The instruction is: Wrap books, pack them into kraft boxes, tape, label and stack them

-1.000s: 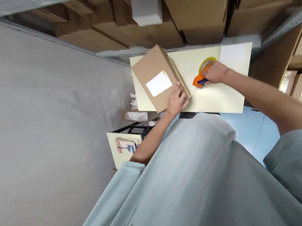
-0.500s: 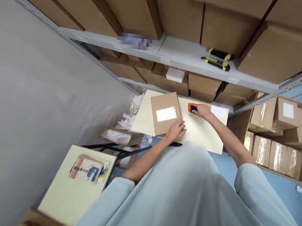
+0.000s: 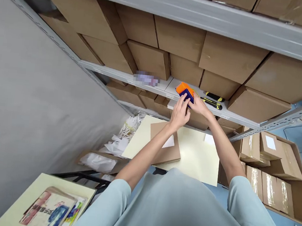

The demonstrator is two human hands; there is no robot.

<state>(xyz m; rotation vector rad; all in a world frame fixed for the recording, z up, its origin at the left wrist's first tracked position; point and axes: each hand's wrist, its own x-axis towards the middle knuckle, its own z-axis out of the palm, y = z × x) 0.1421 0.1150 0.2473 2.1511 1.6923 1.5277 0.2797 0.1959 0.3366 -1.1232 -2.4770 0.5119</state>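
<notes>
An orange and dark-blue handheld device (image 3: 185,89), its exact kind unclear, is held up before the shelf edge. My right hand (image 3: 199,106) grips it from the right, fingers closed around its body. My left hand (image 3: 179,114) meets it from the lower left, with fingertips pressed on the dark-blue part. Below the left forearm, a flat cardboard box (image 3: 166,156) with a white label (image 3: 170,141) lies on the cream tabletop (image 3: 197,157). The forearm partly covers the box and its label.
Two black-and-yellow utility knives (image 3: 211,103) lie on the grey shelf (image 3: 226,115) beside my right hand. Brown boxes (image 3: 223,57) fill the racks. Taped parcels (image 3: 269,190) sit in a large carton at right. Left are a side table (image 3: 21,185) with printed packets and white paper scraps (image 3: 118,143).
My right hand has raised the orange and dark-blue device from above the table to shelf height. My left hand has left the cardboard box and come onto the device. The view has tilted up.
</notes>
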